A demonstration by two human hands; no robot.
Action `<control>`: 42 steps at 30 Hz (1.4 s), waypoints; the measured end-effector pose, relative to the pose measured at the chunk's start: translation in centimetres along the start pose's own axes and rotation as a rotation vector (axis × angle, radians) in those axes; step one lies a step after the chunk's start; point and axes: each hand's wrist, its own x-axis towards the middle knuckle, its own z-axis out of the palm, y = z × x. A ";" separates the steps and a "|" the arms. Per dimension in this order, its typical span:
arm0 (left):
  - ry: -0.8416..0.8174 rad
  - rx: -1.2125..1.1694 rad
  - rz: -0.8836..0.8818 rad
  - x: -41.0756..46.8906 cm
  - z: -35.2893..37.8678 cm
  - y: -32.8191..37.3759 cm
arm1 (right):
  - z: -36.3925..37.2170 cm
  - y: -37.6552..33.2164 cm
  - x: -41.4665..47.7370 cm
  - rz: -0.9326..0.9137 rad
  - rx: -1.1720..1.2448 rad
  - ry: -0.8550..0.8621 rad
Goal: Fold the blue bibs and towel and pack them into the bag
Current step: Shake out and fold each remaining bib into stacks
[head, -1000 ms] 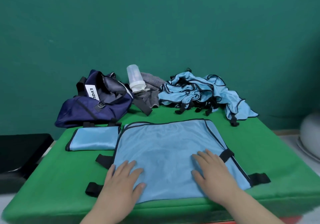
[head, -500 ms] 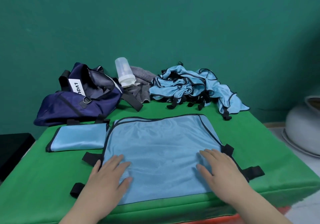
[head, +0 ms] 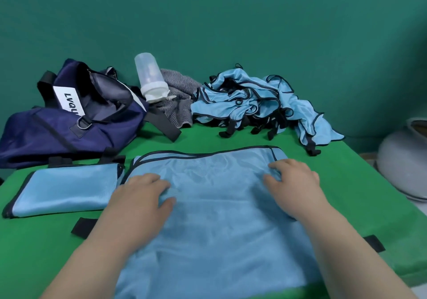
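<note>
Together, left hand [head: 141, 197], right hand [head: 295, 183] on bib [head: 219, 217]

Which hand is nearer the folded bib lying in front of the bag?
Left. The left hand rests on the spread bib just right of the folded bib; the right hand lies farther right, near the spread bib's opposite edge.

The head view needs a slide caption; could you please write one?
Left hand and right hand rest on a spread blue bib; folded bib beside, navy bag behind.
</note>
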 end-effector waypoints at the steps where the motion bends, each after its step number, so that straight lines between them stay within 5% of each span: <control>1: 0.012 0.004 -0.030 0.6 -0.1 -0.2 | 0.0 0.1 0.6 0.011 0.013 0.008; 8: -0.021 0.034 -0.185 2.0 0.6 -0.7 | 0.9 0.6 2.1 0.002 -0.016 -0.033; 19: -0.024 -0.116 -0.130 2.6 0.7 -1.6 | -0.6 2.6 2.8 0.042 0.060 0.109; 29: -0.006 -0.200 -0.149 2.6 -0.1 -1.5 | 0.4 2.6 2.9 0.138 -0.036 -0.052; 42: -0.030 -0.247 -0.188 2.8 0.1 -1.4 | 0.5 2.3 2.5 0.123 -0.047 -0.040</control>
